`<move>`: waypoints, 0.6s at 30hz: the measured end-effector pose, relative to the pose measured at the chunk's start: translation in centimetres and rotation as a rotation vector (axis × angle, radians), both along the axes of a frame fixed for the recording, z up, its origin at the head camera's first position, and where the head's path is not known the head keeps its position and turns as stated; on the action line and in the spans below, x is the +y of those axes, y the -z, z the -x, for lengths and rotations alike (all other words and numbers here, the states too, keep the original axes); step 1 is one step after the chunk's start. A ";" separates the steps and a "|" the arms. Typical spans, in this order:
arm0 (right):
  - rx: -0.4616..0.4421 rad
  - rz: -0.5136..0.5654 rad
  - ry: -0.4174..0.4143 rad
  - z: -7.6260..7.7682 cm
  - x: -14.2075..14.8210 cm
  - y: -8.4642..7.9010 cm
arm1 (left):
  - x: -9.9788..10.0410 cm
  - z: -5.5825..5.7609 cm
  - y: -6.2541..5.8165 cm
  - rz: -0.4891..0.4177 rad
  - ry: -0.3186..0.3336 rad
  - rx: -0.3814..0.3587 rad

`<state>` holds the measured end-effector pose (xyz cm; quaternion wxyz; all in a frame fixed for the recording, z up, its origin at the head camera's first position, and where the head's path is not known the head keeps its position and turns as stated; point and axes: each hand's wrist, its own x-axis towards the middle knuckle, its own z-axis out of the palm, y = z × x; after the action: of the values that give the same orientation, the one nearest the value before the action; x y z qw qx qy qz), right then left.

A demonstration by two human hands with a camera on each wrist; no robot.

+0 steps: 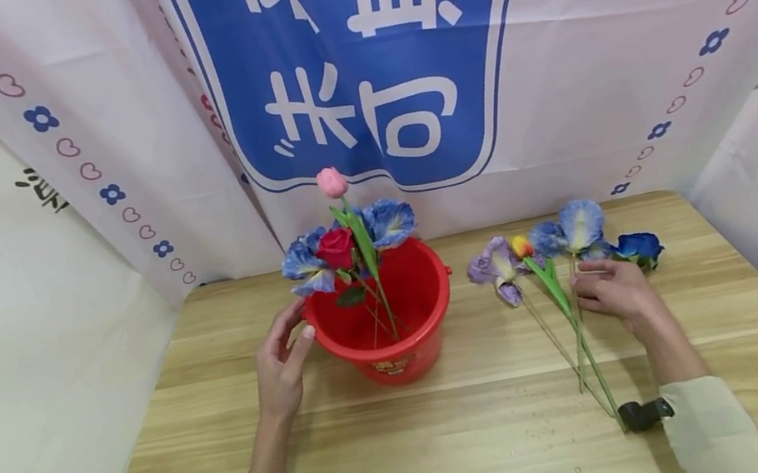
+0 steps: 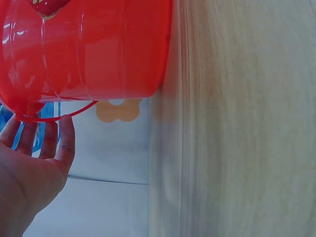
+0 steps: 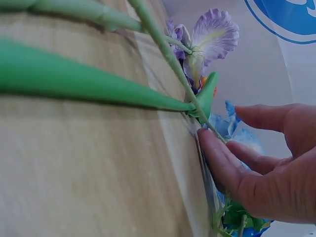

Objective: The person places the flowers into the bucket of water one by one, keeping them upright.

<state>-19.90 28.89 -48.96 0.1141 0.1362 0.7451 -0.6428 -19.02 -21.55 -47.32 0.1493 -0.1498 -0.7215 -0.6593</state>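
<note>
In the head view my left hand [image 1: 283, 367] is at the left side of a red bucket [image 1: 401, 363]. The left wrist view shows its fingertips touching the bucket's thin red handle [image 2: 81, 110], fingers extended. Two blue irises, a red rose [image 1: 336, 249] and a pink tulip [image 1: 332, 183] stand in the bucket. My right hand [image 1: 612, 288] reaches to a blue iris [image 1: 582, 224] lying on the table. Its fingertips are right beside the iris stem [image 3: 170, 59], thumb and fingers apart in the right wrist view.
Left of the right hand lie a purple iris [image 1: 498, 264] and a yellow-orange tulip [image 1: 521, 247], their stems crossing the iris stem. A dark blue rose [image 1: 638, 248] lies beyond the hand. Printed cloth [image 1: 179, 136] hangs behind and beside the wooden table [image 1: 419, 466].
</note>
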 end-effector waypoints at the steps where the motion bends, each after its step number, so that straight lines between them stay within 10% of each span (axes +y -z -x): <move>1: 0.005 0.010 0.007 0.0 0.0 0.0 | 0.0 0.0 0.0 0.001 0.000 0.001; 18: 0.194 -0.060 0.058 -0.6 -0.8 -1.9 | 0.0 0.0 0.1 -0.006 -0.003 0.004</move>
<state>-19.29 28.11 -47.04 0.0185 0.0984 0.7673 -0.6334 -19.02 -21.50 -47.45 0.1524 -0.1496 -0.7192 -0.6611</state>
